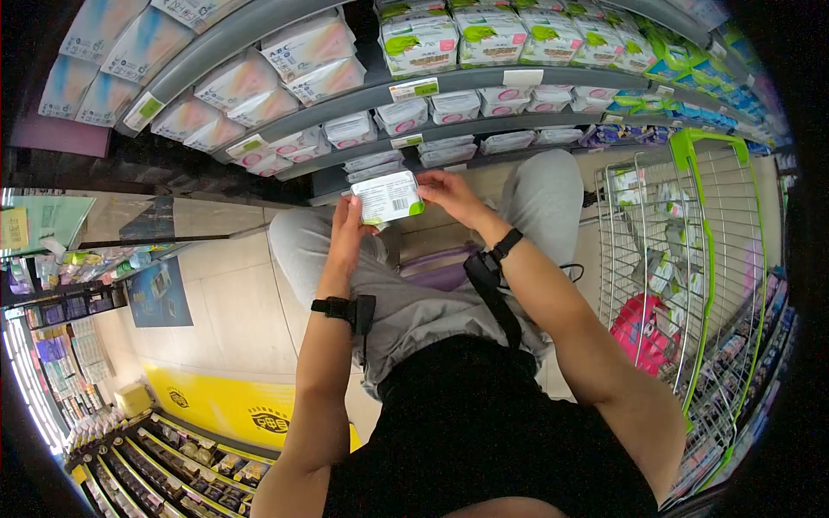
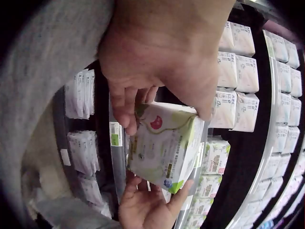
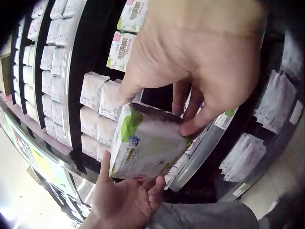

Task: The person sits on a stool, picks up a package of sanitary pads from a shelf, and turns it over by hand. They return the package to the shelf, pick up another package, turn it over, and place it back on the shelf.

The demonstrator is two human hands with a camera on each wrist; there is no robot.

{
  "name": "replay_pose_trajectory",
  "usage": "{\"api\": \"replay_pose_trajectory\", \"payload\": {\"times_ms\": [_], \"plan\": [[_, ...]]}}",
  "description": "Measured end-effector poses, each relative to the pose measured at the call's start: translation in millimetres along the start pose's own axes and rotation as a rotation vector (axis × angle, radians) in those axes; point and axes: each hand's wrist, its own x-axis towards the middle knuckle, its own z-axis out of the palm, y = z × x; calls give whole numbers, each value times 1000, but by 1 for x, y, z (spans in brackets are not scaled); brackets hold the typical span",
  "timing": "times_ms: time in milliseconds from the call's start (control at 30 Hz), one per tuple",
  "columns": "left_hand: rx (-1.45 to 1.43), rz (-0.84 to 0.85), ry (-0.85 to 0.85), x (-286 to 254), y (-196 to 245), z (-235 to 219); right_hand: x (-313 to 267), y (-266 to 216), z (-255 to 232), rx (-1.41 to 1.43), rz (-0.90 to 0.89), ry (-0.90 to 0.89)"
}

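A white and green pack of sanitary pads (image 1: 386,197), barcode side toward the head camera, is held between both hands in front of the low shelves. My left hand (image 1: 347,226) grips one end, thumb on one side and fingers on the other. At the opposite end my right hand (image 1: 455,198) pinches a corner. The left wrist view shows the pack's printed face (image 2: 162,143), with a pink mark near its upper part. Seen from the right wrist, the pack (image 3: 147,143) spans the space between the right thumb and fingers above the left hand (image 3: 124,200).
Shelves ahead hold rows of similar green and white packs (image 1: 420,45) and pastel packs (image 1: 313,53). A wire shopping cart (image 1: 710,216) with a green frame stands at the right, a pink package (image 1: 641,332) inside. Grey-trousered knees (image 1: 546,194) flank the hands.
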Motion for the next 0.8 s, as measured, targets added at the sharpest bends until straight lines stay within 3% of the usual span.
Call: {"api": "replay_pose_trajectory", "payload": {"times_ms": [167,267,367,467,800], "plan": [[38,36,-27,10,-11,-1,-4,-1,-10,-38,-26,-14],[82,60,0,7,-10,0,-4,5,-16,359,43,-26],[99,48,12,8,-8,-1,-5,5,-18,296,38,-22],[135,68,-5,11,-11,-3,-10,-2,-16,33,25,12],[127,135,24,4,-1,0,-6,9,-15,47,-56,-45]]}}
